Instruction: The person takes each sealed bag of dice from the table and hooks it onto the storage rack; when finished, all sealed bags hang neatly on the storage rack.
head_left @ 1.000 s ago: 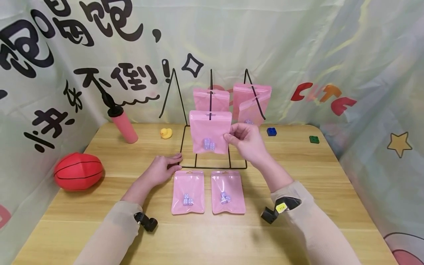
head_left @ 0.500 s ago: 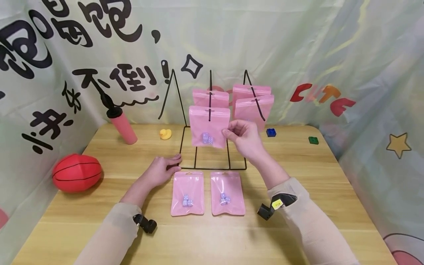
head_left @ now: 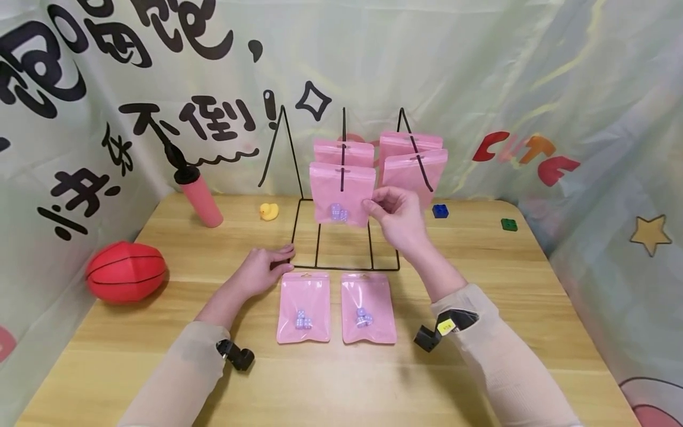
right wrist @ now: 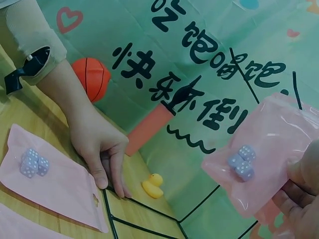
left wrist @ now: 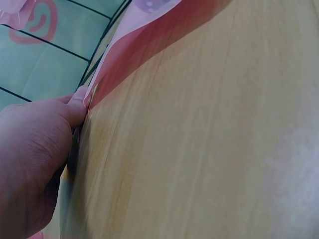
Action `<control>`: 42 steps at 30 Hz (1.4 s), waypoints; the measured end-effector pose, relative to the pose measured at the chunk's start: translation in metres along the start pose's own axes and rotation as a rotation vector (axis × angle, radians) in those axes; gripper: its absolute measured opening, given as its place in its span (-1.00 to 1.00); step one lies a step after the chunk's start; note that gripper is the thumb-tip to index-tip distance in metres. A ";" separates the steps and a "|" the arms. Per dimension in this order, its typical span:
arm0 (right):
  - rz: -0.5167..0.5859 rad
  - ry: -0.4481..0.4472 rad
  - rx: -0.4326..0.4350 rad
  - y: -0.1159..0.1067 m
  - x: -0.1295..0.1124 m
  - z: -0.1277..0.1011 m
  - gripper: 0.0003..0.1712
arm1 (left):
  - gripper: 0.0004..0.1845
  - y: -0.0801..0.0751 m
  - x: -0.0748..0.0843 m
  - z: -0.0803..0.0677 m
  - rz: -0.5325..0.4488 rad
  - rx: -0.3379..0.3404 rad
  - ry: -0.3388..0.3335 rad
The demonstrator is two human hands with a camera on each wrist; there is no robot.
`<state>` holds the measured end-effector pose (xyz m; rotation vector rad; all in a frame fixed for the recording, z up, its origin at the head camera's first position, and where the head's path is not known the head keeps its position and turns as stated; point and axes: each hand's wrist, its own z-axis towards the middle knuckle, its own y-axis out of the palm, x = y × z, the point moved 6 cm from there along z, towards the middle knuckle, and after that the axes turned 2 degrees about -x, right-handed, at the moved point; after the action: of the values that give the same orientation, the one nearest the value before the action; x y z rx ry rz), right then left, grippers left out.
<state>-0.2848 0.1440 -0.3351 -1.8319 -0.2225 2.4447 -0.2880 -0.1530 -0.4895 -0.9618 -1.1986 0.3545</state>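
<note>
Four pink pouches (head_left: 332, 188) hang on the rack (head_left: 357, 270), the right hand (head_left: 402, 219) pinching one, the left hand (head_left: 262, 271) touching the base, fingers extended; two flat pouches (head_left: 304, 296) lie unhung.

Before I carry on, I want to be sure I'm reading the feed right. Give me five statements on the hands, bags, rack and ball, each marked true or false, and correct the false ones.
1. The right hand pinches the side edge of the front middle bag. True.
2. The left hand holds the red ball. False: it touches the base of the black rack.
3. Two pink bags lie on the table in front of the rack, with dice showing in each. True.
4. A bag hangs on the rack's left hook. False: that hook is bare.
5. The red ball sits at the person's right. False: it sits at the left.
</note>
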 end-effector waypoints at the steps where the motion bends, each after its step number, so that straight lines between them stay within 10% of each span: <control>1: -0.006 0.000 0.004 -0.001 0.000 -0.001 -0.96 | -0.55 0.000 0.000 0.001 0.000 0.002 0.004; 25: -0.121 -0.082 -0.051 -0.024 0.003 -0.029 -0.83 | -0.56 0.000 0.001 0.002 0.001 0.021 0.037; 42: -0.285 -0.007 -0.128 -0.049 0.048 -0.050 -0.77 | -0.56 -0.002 0.005 0.000 0.002 0.003 0.007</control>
<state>-0.2516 0.2030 -0.3864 -1.7007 -0.6081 2.2867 -0.2869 -0.1505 -0.4850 -0.9611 -1.1906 0.3534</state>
